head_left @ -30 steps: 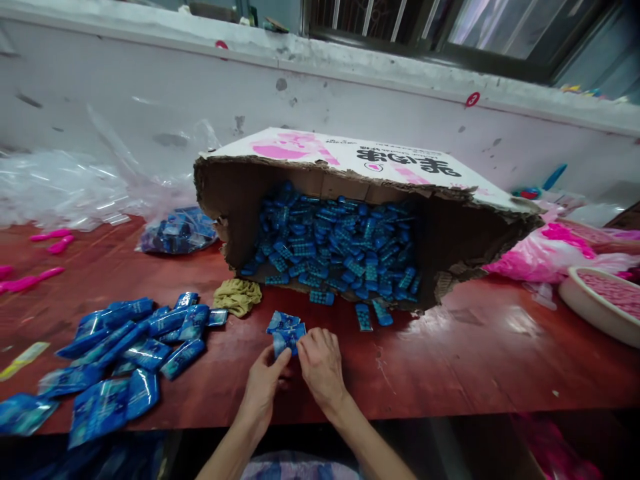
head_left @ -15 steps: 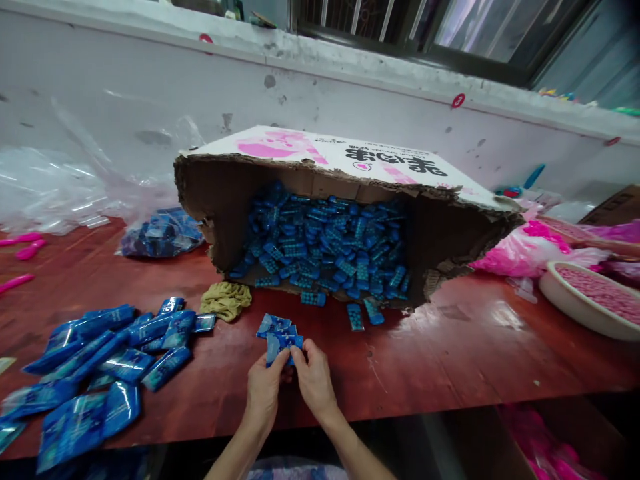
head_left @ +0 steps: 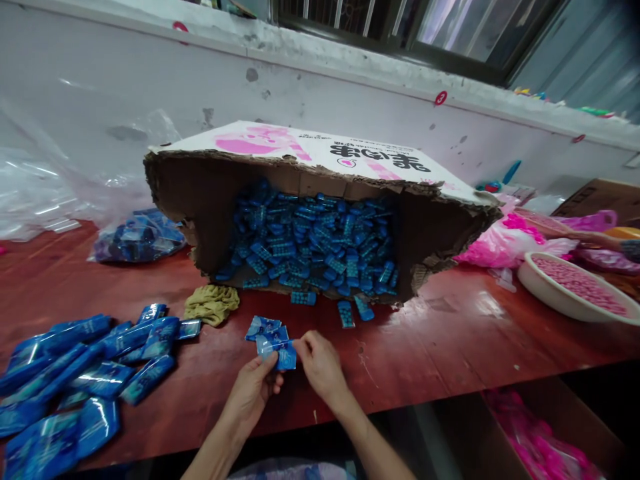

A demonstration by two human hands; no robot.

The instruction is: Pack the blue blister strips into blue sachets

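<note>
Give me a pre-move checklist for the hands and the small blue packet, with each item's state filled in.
1. Left hand has the small blue packet: ok, fingers pinch its lower edge.
2. Right hand on the packet: ok, fingertips meet its right edge.
3. Packet open: cannot tell, the mouth is too small to see.
4. Blue pieces within reach: ok, two loose blue pieces lie in front of the torn cardboard box.
5. More empty packets at hand: ok, small stack just behind the held one.
6. Filled packets kept apart: ok, pile of filled packets lies on the left of the red table.
</note>
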